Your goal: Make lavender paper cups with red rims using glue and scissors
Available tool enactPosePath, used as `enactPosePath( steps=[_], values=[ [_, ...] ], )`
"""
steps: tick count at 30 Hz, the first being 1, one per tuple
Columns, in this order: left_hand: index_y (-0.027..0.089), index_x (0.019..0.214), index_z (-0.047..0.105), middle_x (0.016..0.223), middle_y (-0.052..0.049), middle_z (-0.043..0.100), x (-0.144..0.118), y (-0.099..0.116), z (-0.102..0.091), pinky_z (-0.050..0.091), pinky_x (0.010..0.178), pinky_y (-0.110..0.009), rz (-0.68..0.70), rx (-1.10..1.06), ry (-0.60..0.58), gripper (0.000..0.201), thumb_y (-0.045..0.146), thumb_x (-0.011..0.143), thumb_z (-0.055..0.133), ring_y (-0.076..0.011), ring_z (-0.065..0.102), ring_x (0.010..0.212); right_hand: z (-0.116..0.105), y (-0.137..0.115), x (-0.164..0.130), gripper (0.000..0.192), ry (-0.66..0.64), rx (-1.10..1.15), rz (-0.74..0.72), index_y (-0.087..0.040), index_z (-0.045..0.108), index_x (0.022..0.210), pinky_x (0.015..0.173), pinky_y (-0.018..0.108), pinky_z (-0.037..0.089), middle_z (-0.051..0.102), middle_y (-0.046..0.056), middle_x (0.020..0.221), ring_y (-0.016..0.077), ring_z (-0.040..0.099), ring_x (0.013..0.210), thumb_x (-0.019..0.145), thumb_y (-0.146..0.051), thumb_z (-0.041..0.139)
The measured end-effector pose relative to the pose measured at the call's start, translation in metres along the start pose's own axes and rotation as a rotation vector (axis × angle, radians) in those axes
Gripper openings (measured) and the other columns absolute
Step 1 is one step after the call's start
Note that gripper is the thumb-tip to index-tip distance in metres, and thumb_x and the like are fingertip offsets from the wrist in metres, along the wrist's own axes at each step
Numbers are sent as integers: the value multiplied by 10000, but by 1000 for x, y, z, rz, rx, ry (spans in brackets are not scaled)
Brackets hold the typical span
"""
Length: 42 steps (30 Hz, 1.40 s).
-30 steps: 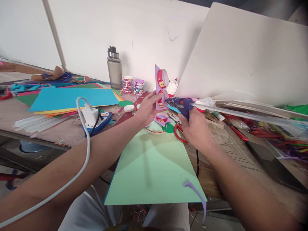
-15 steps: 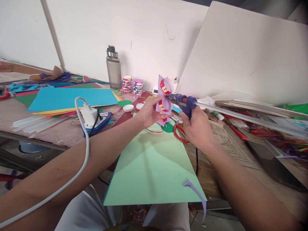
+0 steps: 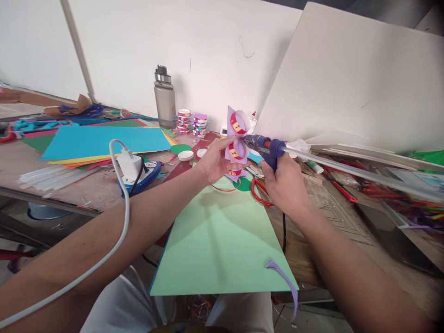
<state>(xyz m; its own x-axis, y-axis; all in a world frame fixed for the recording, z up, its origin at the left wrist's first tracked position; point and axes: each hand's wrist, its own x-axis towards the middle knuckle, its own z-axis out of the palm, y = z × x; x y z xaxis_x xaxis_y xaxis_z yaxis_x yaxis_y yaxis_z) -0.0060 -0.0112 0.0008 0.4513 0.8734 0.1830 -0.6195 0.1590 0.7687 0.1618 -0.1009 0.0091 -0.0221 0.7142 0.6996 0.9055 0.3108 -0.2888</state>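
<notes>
Near edge: light green sheet (image 3: pixel 222 245) flat on bench, overhangs toward lap; lilac paper strip (image 3: pixel 282 277) curling off its rt corner.
White cable (image 3: pixel 118 240): crosses over L forearm, runs up to white charger (image 3: pixel 130 166) plugged in blue power strip (image 3: pixel 144 175).
L hand (image 3: pixel 213 162): fingers curled, thumb up, pinching lilac paper piece (image 3: pixel 236 138) from behind; piece held upright, off the table, above far end of green sheet.
Paper piece: lilac backing w/ two red-and-white paper rings stuck on, one above the other.
R hand (image 3: pixel 286 182): closed round grip of blue glue gun (image 3: pixel 265 145); nozzle touching paper piece at mid-height, just between the rings. Clear glue stick pokes out the back to the rt.
Under hands: red-handled scissors (image 3: pixel 258 187) on table, another red ring on a lilac scrap, green disc beside.
Mid L: stack of coloured sheets (image 3: pixel 104 141), blue on top; bundle of clear glue sticks (image 3: pixel 45 178) nearer the bench edge.
Far: grey bottle (image 3: pixel 164 99) upright by wall; stacked paper rings (image 3: pixel 192 124) just rt of it.
Far rt: white board (image 3: pixel 347 78) leaning vs wall; coloured clutter below, too blurred to tell.
</notes>
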Motion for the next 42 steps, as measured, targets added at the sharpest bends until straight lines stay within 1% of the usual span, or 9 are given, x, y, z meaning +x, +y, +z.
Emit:
enactPosePath(
  steps=[4, 9, 16, 21, 27, 31, 35, 39, 42],
  values=[
    [169, 981, 742, 988, -81, 753, -1, 1, 0, 612, 924, -486, 16, 27, 1, 205, 332, 866, 696, -240, 716, 963, 0, 0, 0, 371, -6, -13, 30, -134, 587, 1210, 777, 551, 530, 711, 219, 1011, 418, 661, 925, 926, -343, 475],
    [180, 1032, 738, 1076, -79, 733, -3, 5, 0, 606, 909, -442, 129, 122, -21, 248, 302, 817, 743, -270, 694, 1073, -1, -2, 0, 308, -2, -28, 7, -156, 573, 1159, 792, 539, 532, 701, 203, 1002, 396, 654, 919, 926, -332, 472],
    [188, 980, 702, 996, -46, 720, 0, 10, -4, 589, 874, -346, 254, 129, -39, 224, 278, 781, 750, -214, 704, 987, 1, -5, -3, 270, -19, -51, -39, -158, 584, 1133, 859, 519, 529, 691, 202, 1062, 387, 642, 1030, 950, -319, 467],
    [199, 1011, 689, 981, -21, 733, 1, 14, -4, 580, 839, -285, 278, 132, -10, 242, 241, 773, 714, -200, 710, 1021, 6, -9, -10, 281, -53, -21, -27, -156, 600, 1139, 818, 498, 533, 699, 195, 1055, 369, 652, 975, 966, -334, 467],
    [207, 1111, 708, 1115, -62, 760, 2, 13, -5, 579, 950, -381, 215, 21, 64, 300, 275, 818, 713, -274, 687, 1177, 1, -11, -10, 269, -61, 153, 13, -196, 613, 1142, 767, 453, 530, 727, 150, 1026, 334, 663, 919, 946, -351, 516],
    [190, 1207, 691, 1151, -101, 754, 4, 13, -5, 593, 935, -416, 151, -39, 69, 386, 357, 859, 709, -262, 709, 1097, -2, -7, -6, 259, -25, 235, 49, -205, 614, 1129, 745, 419, 523, 741, 110, 971, 296, 658, 855, 945, -368, 530],
    [174, 1137, 716, 1099, -110, 769, 3, 12, -6, 613, 887, -414, 90, -31, 40, 364, 458, 915, 664, -262, 733, 1023, -1, -6, -5, 238, -38, 314, 65, -210, 619, 1085, 772, 405, 523, 745, 93, 970, 271, 654, 850, 945, -391, 550],
    [154, 1075, 737, 1002, -122, 786, 4, 10, -8, 629, 828, -408, -8, 9, -38, 464, 573, 952, 581, -279, 763, 946, 1, -7, -5, 277, -66, 410, 81, -203, 611, 1151, 824, 409, 526, 747, 94, 1048, 264, 666, 909, 946, -379, 552],
    [149, 1064, 737, 946, -124, 790, 4, 11, -9, 635, 809, -414, -25, 16, -60, 526, 627, 954, 547, -282, 774, 895, 2, -6, -4, 283, -102, 454, 77, -198, 609, 1164, 899, 434, 518, 741, 102, 1114, 269, 666, 989, 949, -373, 554]
  ],
)
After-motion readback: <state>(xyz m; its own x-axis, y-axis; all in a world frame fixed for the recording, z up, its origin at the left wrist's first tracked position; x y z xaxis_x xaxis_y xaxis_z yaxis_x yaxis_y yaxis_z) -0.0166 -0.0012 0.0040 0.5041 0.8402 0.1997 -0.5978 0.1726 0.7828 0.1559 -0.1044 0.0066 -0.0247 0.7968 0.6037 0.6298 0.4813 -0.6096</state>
